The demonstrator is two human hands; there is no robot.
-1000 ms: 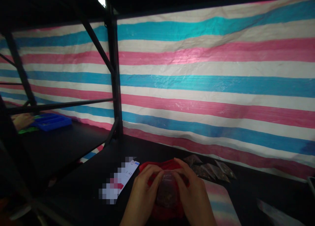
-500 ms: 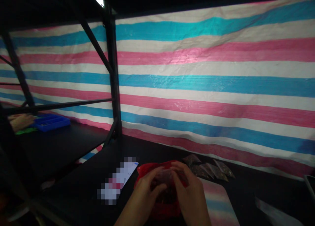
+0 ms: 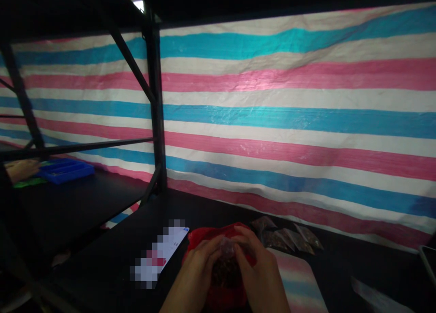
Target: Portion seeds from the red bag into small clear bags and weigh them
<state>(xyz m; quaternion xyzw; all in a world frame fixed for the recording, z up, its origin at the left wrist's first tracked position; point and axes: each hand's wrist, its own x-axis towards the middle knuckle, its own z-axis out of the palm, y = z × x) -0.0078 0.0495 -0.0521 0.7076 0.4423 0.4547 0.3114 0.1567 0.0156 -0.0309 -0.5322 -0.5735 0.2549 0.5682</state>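
Observation:
My left hand (image 3: 199,263) and my right hand (image 3: 257,260) meet over a red plastic bag (image 3: 204,233). Between their fingertips is a small clear plastic bag (image 3: 227,247), pinched from both sides. Dark, loose small pieces (image 3: 226,272) lie in the red bag below my fingers; what they are is too dim to tell. Just behind my right hand lie several small clear packets (image 3: 296,238) with dark contents. A pale striped flat board or lid (image 3: 298,276) sits right of the red bag, partly covered by my right hand.
A phone with a lit screen (image 3: 161,254) lies on the black table (image 3: 200,204) left of the red bag. At right are a clear plastic strip (image 3: 374,297) and a pale-edged object. Beyond a black metal frame (image 3: 156,108), another person's hand (image 3: 22,170) is beside a blue tray (image 3: 66,171).
My fingers have drawn closer together at the small clear bag, which looks more bunched. More of the dark pieces in the red bag now show.

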